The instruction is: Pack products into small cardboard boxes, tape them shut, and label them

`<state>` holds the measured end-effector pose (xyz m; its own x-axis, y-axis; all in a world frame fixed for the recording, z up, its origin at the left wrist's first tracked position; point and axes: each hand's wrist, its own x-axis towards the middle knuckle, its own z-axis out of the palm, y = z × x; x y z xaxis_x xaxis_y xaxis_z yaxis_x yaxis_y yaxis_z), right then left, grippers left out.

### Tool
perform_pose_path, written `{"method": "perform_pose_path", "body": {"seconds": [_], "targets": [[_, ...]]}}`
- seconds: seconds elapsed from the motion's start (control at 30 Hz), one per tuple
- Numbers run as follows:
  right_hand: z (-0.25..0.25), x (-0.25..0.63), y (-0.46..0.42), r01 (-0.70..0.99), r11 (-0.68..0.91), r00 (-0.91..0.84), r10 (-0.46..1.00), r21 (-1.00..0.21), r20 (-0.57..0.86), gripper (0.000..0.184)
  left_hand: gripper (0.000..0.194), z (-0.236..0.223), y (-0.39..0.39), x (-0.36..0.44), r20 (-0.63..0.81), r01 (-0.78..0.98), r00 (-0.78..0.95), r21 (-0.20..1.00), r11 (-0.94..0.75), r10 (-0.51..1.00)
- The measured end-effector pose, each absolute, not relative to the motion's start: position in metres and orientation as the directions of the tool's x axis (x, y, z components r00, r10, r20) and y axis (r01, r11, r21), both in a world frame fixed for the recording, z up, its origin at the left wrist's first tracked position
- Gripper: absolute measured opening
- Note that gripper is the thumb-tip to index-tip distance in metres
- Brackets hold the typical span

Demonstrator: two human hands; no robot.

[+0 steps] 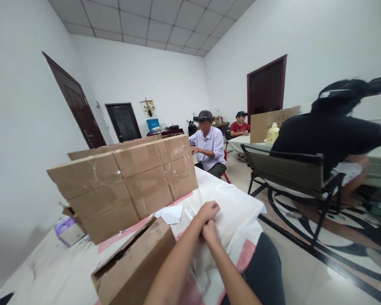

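My left hand (209, 209) rests on the white cloth (235, 203) that covers the table, its fingers curled into a loose fist. What it holds, if anything, is hidden. My right hand (210, 231) lies just under and behind the left wrist, touching it, and its fingers do not show. A small clear plastic piece (189, 211) lies just left of my left hand, beside a white printed sheet (170, 214). An open cardboard box (136, 264) stands close to my left forearm.
A stack of taped cardboard boxes (130, 182) fills the table's left side. A purple tissue box (66, 228) sits behind it. One person (209, 146) sits at the table's far end. Another in black (333, 131) sits on a folding chair (288, 173) to the right.
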<state>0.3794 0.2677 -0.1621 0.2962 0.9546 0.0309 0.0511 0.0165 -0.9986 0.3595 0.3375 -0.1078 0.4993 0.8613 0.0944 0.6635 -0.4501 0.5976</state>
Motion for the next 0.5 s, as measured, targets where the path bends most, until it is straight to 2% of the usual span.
{"method": "perform_pose_path", "body": {"seconds": [0.1, 0.2, 0.5], "targets": [[-0.165, 0.381, 0.268, 0.086, -0.056, 0.279, 0.96, -0.995, -0.03, 0.01, 0.036, -0.117, 0.345, 0.356, 0.083, 0.641, 0.501, 0.633, -0.434, 0.861], [-0.166, 0.381, 0.267, 0.128, -0.099, 0.25, 0.966, -0.987, -0.065, 0.014, 0.036, -0.12, 0.347, 0.352, 0.12, 0.592, 0.495, 0.679, -0.435, 0.86], [-0.157, 0.38, 0.258, 0.246, -0.149, 0.207, 0.973, -0.958, -0.098, 0.022, 0.035, -0.123, 0.344, 0.341, 0.23, 0.434, 0.417, 0.799, -0.415, 0.879]]}}
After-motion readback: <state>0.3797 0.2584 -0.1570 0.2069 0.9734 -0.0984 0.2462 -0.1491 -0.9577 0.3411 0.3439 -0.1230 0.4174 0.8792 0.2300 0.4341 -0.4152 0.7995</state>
